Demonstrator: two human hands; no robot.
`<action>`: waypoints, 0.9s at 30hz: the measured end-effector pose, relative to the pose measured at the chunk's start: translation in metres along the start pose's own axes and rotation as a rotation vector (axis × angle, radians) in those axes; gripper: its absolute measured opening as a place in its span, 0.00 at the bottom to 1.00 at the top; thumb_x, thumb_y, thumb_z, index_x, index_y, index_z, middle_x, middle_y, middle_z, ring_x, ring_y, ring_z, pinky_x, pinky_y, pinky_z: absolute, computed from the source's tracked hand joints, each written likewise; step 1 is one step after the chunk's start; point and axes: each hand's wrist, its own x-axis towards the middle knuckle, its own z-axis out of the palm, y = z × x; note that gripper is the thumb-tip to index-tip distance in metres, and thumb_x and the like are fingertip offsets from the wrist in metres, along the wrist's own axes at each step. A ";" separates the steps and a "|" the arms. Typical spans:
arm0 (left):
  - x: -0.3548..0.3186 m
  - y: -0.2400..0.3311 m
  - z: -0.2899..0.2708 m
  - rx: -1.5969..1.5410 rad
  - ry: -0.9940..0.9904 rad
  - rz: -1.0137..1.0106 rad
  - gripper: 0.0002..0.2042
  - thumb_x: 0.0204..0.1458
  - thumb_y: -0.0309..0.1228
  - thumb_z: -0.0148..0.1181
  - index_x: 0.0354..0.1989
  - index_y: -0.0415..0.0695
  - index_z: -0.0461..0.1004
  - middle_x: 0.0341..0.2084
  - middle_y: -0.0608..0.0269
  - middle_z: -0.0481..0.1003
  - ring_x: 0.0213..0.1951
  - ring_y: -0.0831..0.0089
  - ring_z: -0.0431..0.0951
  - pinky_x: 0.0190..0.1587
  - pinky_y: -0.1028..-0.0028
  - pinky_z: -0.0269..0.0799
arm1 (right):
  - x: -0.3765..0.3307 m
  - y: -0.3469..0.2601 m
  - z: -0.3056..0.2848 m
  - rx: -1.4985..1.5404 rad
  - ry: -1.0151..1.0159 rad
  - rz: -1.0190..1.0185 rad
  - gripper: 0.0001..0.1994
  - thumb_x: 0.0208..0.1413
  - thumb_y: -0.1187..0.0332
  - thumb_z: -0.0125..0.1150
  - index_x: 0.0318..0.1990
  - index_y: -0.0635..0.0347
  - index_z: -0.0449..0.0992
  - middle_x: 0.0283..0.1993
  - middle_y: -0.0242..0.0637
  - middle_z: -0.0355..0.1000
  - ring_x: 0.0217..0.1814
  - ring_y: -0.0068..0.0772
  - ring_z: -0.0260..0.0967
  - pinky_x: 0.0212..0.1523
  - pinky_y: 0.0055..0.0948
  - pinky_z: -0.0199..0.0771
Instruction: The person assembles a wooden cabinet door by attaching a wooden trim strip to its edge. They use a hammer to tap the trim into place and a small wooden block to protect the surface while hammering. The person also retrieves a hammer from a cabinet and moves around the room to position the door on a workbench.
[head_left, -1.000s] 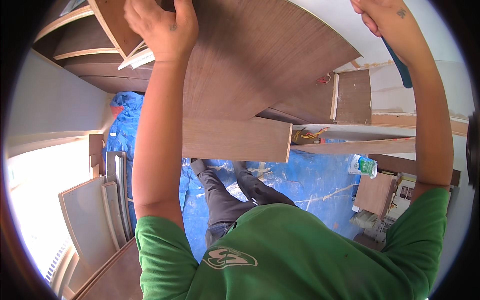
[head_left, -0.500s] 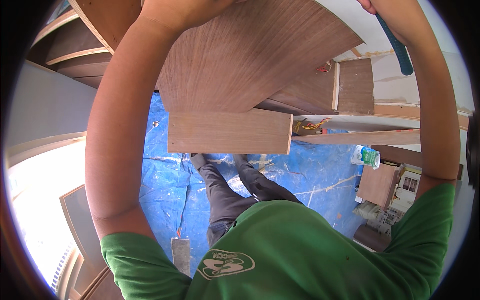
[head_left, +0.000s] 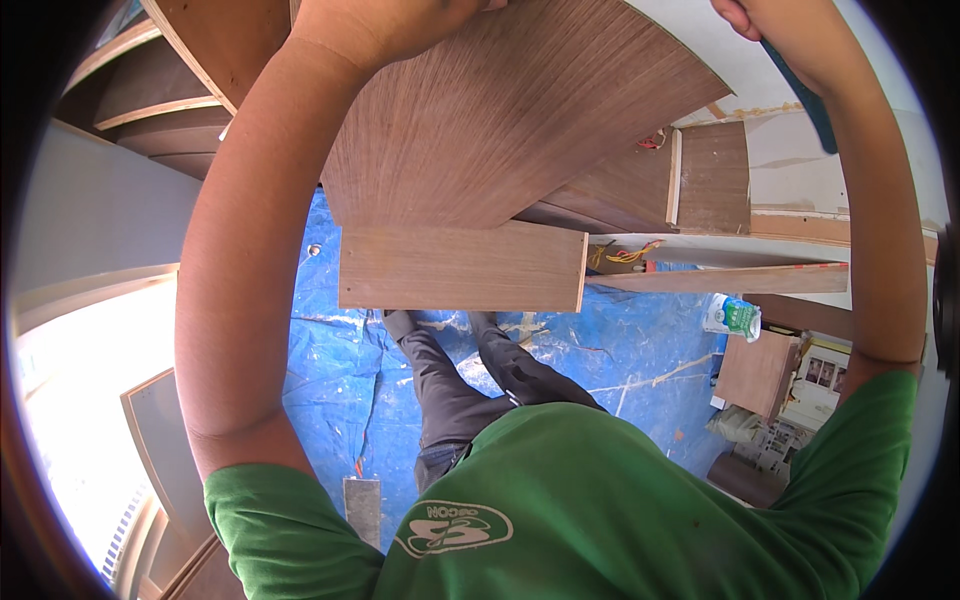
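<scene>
Mid-fit here: left hand (head_left: 385,15) presses the wood panel (head_left: 510,110) overhead against the cabinet, fingers hidden so can't tell grip, right hand (head_left: 775,20) wrapped round a blue tool (head_left: 805,90), panel probably needs steadying before fixing.

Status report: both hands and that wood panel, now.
Left hand pressed on the brown wood panel, fingers out of frame. Right hand grips a teal tool. Blue floor sheet below.

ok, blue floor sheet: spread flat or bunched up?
Spread, not bunched. The blue sheet covers the floor under the person's legs, with only shallow wrinkles showing. Its edges are hidden, so the full extent cannot be told.
</scene>
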 end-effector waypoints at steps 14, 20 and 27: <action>0.007 -0.002 0.006 -0.083 0.175 0.074 0.11 0.52 0.37 0.69 0.40 0.48 0.81 0.34 0.65 0.81 0.38 0.63 0.80 0.48 0.64 0.68 | -0.020 0.060 -0.015 0.452 0.177 -0.068 0.24 0.69 0.63 0.55 0.68 0.64 0.69 0.29 0.22 0.62 0.25 0.12 0.54 0.25 0.17 0.57; 0.012 -0.001 0.014 -0.180 0.272 0.061 0.09 0.47 0.26 0.72 0.36 0.50 0.80 0.35 0.69 0.81 0.38 0.68 0.80 0.48 0.67 0.66 | -0.080 0.096 -0.013 0.686 0.190 0.097 0.25 0.69 0.67 0.52 0.70 0.67 0.65 0.29 0.28 0.66 0.21 0.14 0.56 0.21 0.17 0.57; 0.017 0.008 0.007 -0.165 0.154 -0.024 0.11 0.46 0.24 0.72 0.37 0.48 0.80 0.33 0.69 0.79 0.38 0.67 0.78 0.49 0.67 0.63 | -0.121 0.134 -0.005 0.935 0.244 0.246 0.21 0.68 0.71 0.51 0.67 0.67 0.69 0.27 0.28 0.66 0.20 0.14 0.57 0.20 0.17 0.58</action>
